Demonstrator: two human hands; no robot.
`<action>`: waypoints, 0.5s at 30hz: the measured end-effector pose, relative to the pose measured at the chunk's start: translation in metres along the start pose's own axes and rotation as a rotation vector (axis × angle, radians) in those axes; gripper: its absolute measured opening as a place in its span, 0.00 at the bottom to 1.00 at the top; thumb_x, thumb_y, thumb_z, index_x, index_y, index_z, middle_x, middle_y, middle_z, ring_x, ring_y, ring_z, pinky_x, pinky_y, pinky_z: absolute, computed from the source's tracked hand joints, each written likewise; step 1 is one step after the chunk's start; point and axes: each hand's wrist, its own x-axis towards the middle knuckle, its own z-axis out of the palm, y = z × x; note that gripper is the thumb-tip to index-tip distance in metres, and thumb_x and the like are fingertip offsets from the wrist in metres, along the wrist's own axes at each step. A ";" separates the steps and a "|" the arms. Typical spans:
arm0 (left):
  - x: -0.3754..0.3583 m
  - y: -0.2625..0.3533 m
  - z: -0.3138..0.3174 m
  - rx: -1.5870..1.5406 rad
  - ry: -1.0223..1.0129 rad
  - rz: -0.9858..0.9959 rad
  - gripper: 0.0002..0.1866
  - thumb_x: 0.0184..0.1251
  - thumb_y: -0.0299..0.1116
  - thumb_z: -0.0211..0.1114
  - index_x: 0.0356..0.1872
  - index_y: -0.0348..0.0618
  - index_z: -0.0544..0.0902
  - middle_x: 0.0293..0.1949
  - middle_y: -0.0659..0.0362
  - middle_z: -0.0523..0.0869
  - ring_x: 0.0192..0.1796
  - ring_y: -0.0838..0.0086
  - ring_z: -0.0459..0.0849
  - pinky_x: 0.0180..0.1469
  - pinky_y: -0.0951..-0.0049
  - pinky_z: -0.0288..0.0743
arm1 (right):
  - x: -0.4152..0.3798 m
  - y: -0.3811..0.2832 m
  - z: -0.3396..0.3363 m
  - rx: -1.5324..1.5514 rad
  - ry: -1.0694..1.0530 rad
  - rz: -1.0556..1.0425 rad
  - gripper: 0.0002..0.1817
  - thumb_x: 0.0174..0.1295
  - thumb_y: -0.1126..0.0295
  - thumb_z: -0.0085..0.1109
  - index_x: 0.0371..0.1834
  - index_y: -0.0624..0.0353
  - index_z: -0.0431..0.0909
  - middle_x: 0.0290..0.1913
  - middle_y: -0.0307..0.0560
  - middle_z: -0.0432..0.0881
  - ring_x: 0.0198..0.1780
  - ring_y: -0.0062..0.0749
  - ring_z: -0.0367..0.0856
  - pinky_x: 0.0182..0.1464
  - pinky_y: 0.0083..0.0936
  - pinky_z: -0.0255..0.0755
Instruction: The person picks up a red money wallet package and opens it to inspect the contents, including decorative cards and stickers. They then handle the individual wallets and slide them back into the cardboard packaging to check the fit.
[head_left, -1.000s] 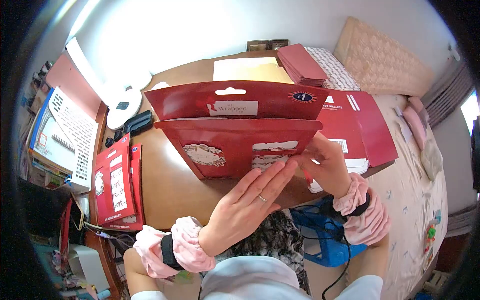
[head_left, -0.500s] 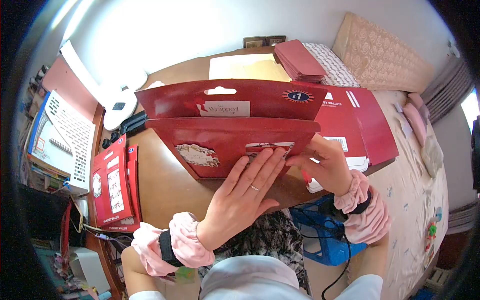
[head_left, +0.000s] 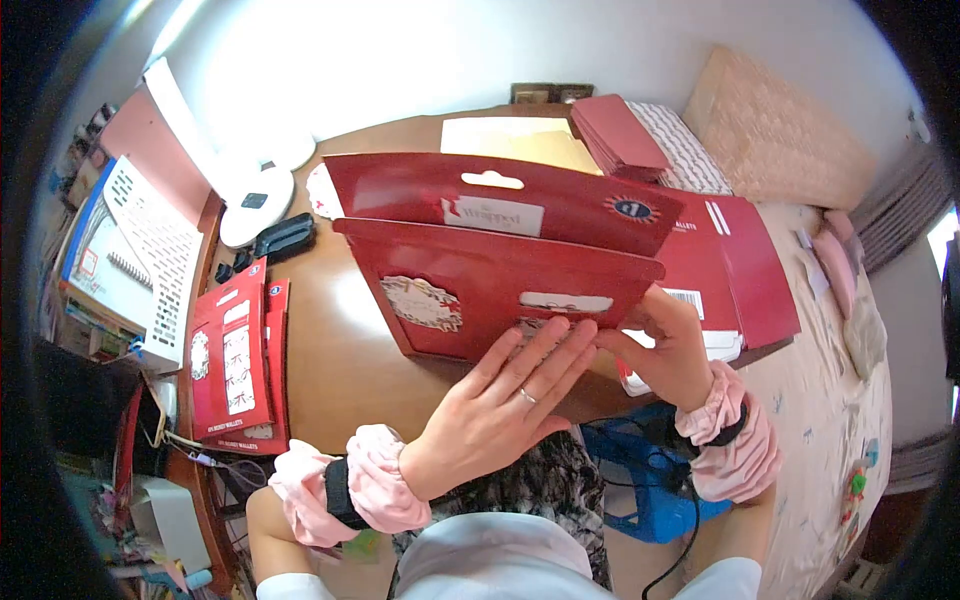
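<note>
The left hand [head_left: 500, 400] lies flat, palm down, fingers [head_left: 555, 350] straight and together, pointing up and right. The right hand [head_left: 670, 350] is curled, thumb pointing toward the left fingertips. Both wrists wear pink cuffs.

A folded card pack [head_left: 500, 285] stood propped on the tabletop [head_left: 340, 350], near its front edge. The left hand [head_left: 500, 410] lay flat against the pack's near face, and the right hand [head_left: 670, 350] touched its right end. To the left of the pack, a stack of wallet packs [head_left: 235, 365] lay on the tabletop. Behind the pack lay a sheet of paper [head_left: 520, 140], with a pile of envelopes [head_left: 620, 135] to its right. More flat cards [head_left: 735, 260] lay to the right, behind the right hand.
</note>
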 end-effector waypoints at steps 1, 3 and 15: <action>-0.003 -0.001 -0.001 0.006 0.014 0.021 0.40 0.56 0.55 0.62 0.68 0.42 0.67 0.72 0.55 0.62 0.74 0.61 0.58 0.74 0.56 0.48 | -0.001 0.001 0.000 0.022 0.003 0.025 0.25 0.55 0.85 0.62 0.58 0.64 0.72 0.48 0.47 0.83 0.49 0.21 0.80 0.49 0.24 0.78; -0.007 -0.002 -0.002 -0.027 0.012 -0.013 0.40 0.57 0.55 0.62 0.68 0.42 0.67 0.72 0.55 0.62 0.74 0.61 0.58 0.74 0.56 0.48 | 0.001 -0.004 0.002 0.005 0.008 0.056 0.25 0.54 0.85 0.63 0.58 0.64 0.73 0.48 0.44 0.82 0.46 0.21 0.79 0.47 0.22 0.77; -0.006 -0.001 -0.008 0.073 0.031 -0.007 0.39 0.60 0.55 0.58 0.66 0.36 0.67 0.71 0.48 0.63 0.74 0.58 0.59 0.75 0.57 0.43 | -0.001 -0.003 0.009 0.058 0.063 0.108 0.18 0.55 0.82 0.65 0.51 0.65 0.77 0.43 0.41 0.83 0.44 0.19 0.80 0.44 0.19 0.74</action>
